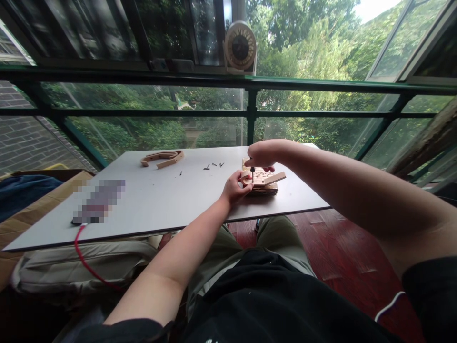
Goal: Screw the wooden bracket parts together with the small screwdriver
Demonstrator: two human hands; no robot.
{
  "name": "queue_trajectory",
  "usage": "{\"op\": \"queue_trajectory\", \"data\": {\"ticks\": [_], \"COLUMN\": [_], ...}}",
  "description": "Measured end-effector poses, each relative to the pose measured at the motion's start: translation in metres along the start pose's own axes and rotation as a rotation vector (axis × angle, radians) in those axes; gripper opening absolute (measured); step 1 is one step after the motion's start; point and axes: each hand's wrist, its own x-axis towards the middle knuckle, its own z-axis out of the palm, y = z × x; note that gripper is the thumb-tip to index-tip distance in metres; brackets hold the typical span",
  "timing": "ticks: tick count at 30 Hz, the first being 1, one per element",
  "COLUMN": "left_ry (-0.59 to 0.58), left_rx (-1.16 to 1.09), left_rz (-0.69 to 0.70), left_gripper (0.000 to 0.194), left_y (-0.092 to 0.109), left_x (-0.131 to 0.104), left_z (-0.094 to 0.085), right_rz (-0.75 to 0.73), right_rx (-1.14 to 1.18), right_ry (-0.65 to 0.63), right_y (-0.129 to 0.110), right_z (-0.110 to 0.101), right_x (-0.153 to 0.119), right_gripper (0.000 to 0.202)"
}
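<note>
As your right hand (pixel 260 154) wraps around the dark handle of a thin tool (pixel 253 172) held upright, its shaft pointing down at a tan strip (pixel 275 178), your left hand (pixel 237 186) pinches the strip's curled end over a pitted wooden block (pixel 265 190) near the front edge of the white tabletop (pixel 157 200). Farther left lie small metal pieces (pixel 206 167) and, beyond them, a looped tan strap (pixel 170 161).

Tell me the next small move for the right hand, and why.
Probably press the slim tool straight down: the right hand grips it from above, it stands about upright with its lower end at the tan strip, the pitted board lies beneath, and the left hand steadies the strip's curled end.
</note>
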Motion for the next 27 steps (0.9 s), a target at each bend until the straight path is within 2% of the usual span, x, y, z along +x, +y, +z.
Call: {"op": "queue_trajectory", "data": {"ticks": [4, 8, 14, 21, 27], "left_ry": [-0.002, -0.004, 0.005, 0.013, 0.013], "left_rx": [0.023, 0.041, 0.087, 0.108, 0.089], "left_rz": [-0.002, 0.006, 0.041, 0.049, 0.016], "left_gripper": [0.027, 0.026, 0.025, 0.025, 0.025], "left_y": [0.002, 0.002, 0.000, -0.001, 0.002], "left_x": [0.000, 0.000, 0.000, 0.000, 0.000], "left_z": [-0.001, -0.001, -0.001, -0.001, -0.001], "right_rz": [-0.041, -0.054, 0.041, 0.074, 0.098], "right_rx": [0.035, 0.050, 0.173, 0.277, 0.244], "right_ry": [0.028, 0.019, -0.021, 0.002, 0.022], "right_y": [-0.001, 0.003, 0.010, 0.012, 0.010], "right_z": [0.004, 0.007, 0.009, 0.008, 0.010], "right_x": [0.001, 0.006, 0.018, 0.009, 0.008], "right_gripper": [0.059, 0.050, 0.064, 0.061, 0.066]}}
